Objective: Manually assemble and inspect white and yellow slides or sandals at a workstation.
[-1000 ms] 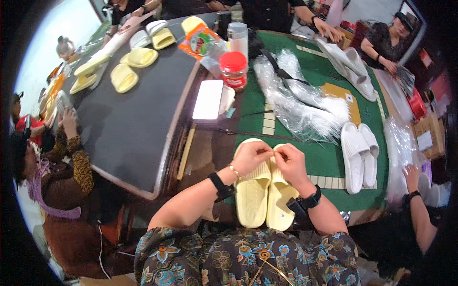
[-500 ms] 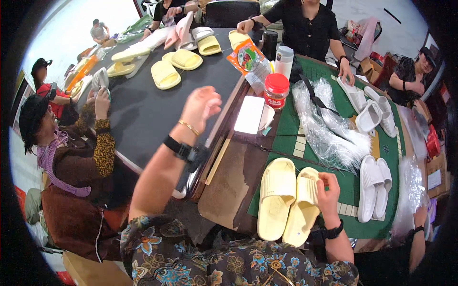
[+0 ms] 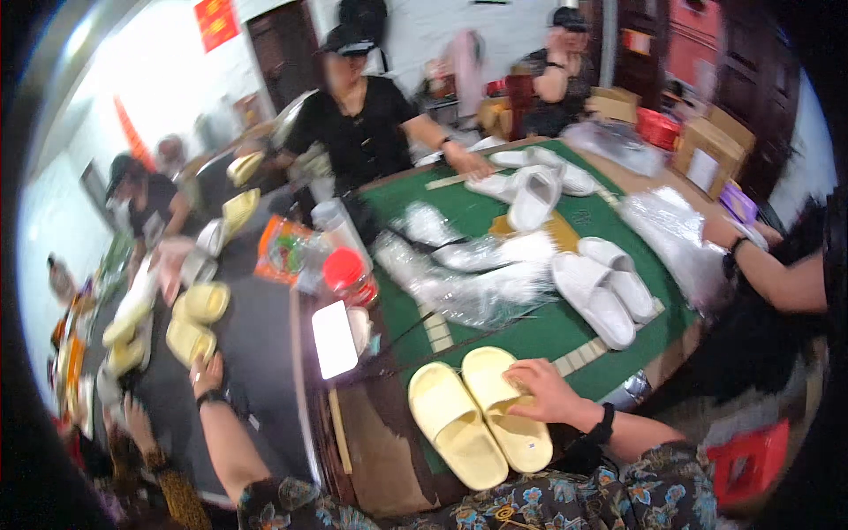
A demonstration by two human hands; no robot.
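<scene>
My left hand (image 3: 208,378) reaches over the dark table on the left. Its fingers close on the near end of a pale yellow slide slipper (image 3: 190,340), slightly blurred. Behind that slipper lies another yellow slipper (image 3: 208,302). In front of me, a pair of yellow slippers sits at the green mat's near edge, the left one (image 3: 455,424) beside the right one (image 3: 508,402). My right hand (image 3: 552,395) grips the right slipper's strap from its outer side, thumb and fingers bent around the edge.
Beyond the pair lie clear plastic bags (image 3: 468,274), white slippers (image 3: 601,287), a red-lidded jar (image 3: 349,276) and a white phone-like slab (image 3: 335,340). A co-worker's arm (image 3: 782,274) is at the right; another person (image 3: 353,132) stands across the table.
The view has swung rightward. My left hand has gone from raised in the air down to a yellow slipper on the dark table. My right hand stays at the near slipper's strap.
</scene>
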